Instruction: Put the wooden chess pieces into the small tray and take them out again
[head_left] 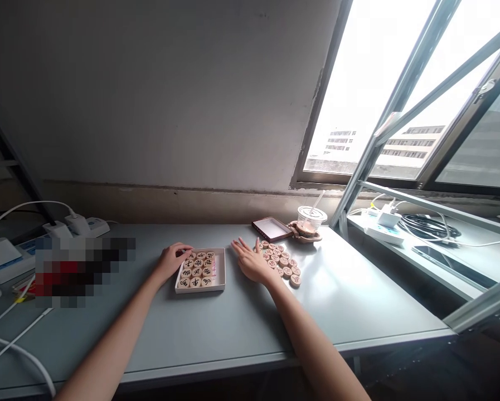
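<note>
A shallow white box lies on the grey table, with rows of round wooden pieces bearing black characters filling its left and middle part. A strip on its right side holds no pieces. At the box's upper left corner is my left hand, its fingertips on or near a corner piece; whether it grips that piece is unclear. My right hand is spread, palm down, between the box and a cluster of loose round wooden pieces, partly covering the cluster's left edge.
Behind the loose pieces lie a dark-edged box lid and a lidded plastic cup with a straw, on a brown holder. Power strips and white cables are at the left. A metal frame stands by the window.
</note>
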A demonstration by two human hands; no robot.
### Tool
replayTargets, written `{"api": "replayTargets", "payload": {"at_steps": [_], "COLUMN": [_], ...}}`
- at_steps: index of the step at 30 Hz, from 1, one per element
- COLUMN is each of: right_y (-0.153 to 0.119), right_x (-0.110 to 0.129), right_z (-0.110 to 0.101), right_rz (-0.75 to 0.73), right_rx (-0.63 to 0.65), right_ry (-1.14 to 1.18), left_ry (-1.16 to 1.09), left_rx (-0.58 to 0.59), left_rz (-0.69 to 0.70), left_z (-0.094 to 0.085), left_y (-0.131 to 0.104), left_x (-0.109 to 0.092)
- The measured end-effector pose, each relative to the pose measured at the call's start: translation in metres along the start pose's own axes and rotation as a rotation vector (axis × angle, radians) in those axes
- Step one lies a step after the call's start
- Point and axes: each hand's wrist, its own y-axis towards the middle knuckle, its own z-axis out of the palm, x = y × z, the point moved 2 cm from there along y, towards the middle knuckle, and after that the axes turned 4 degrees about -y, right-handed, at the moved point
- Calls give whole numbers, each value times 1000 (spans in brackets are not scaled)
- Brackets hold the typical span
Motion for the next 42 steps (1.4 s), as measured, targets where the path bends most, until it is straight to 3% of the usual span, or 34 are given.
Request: {"api": "replayTargets", "payload": {"at_steps": [5, 9, 12, 14, 24, 28, 32, 35, 38, 42], "right_y": [-2, -2, -1, -1, -1, -3, -9, -11, -7, -21], "right_x": [-19, 12, 40, 48, 36, 12, -19, -30, -16, 39], "right_z": [-7, -18, -18, -16, -26, -30, -22, -17, -25, -69], "right_rz": [140, -67, -246, -254, -113, 75, 296, 368, 276, -58], "right_rx": [-92, -286, -272, -247, -316, -358, -295, -284, -351, -623], "right_ry": [-68, 62, 66, 43, 88, 101, -88, -153, -49, 229], "left_ry": [-43, -86, -108, -116, -157, -151, -116, -106, -125, -188], "left_rx": [107, 204, 235, 240, 256, 237, 159, 99, 89, 91], "left_rz": [-14, 13, 27, 18, -38, -71, -78, -86, -66, -66], "left_z": [4, 7, 8, 8, 6, 6, 3, 2, 3, 5], "left_y": [-5, -5, -5, -5, -5, -7, -6, -5, -4, -2], "left_x": [-9, -15, -15, -13, -15, -15, -14, -11, -7, -3]}}
